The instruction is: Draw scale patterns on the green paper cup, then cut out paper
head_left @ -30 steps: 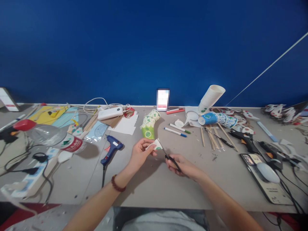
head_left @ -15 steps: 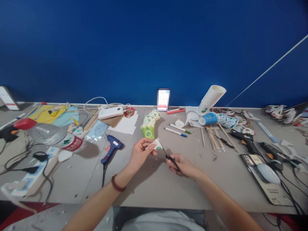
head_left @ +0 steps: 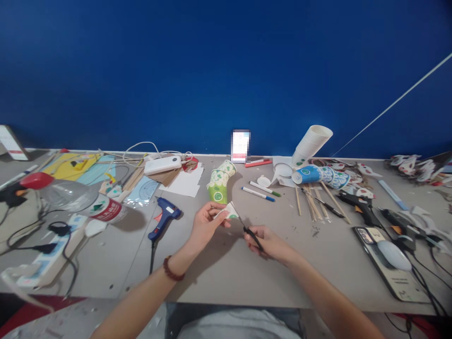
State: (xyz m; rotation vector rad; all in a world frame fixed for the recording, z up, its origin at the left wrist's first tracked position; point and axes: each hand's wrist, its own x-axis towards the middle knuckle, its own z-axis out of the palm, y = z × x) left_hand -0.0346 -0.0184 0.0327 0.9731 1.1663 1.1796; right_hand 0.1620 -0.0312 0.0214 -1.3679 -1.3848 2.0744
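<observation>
Between the thumb and fingers of my left hand (head_left: 211, 221) is a small piece of white paper with a green print (head_left: 232, 211), likely cut from a paper cup. My right hand (head_left: 264, 241) is closed around the black handles of a pair of scissors (head_left: 254, 238). Their blades point up and left and touch the right edge of the paper piece. Just beyond my left hand, a bent stack of joined green paper cups (head_left: 219, 182) rests on the table. A blue glue gun (head_left: 164, 219) lies left of my left hand.
Markers (head_left: 258, 194) lie behind my right hand. Farther right are a blue joined-cup piece (head_left: 319, 175), a tall stack of cups (head_left: 310, 145), wooden sticks (head_left: 312, 205), and a phone (head_left: 384, 278) bearing a mouse (head_left: 394, 254). A bottle (head_left: 77, 197) lies by a power strip (head_left: 56, 254) at left.
Almost nothing differs. The scissor handles have shifted very slightly against the paper piece; my left hand keeps its place.
</observation>
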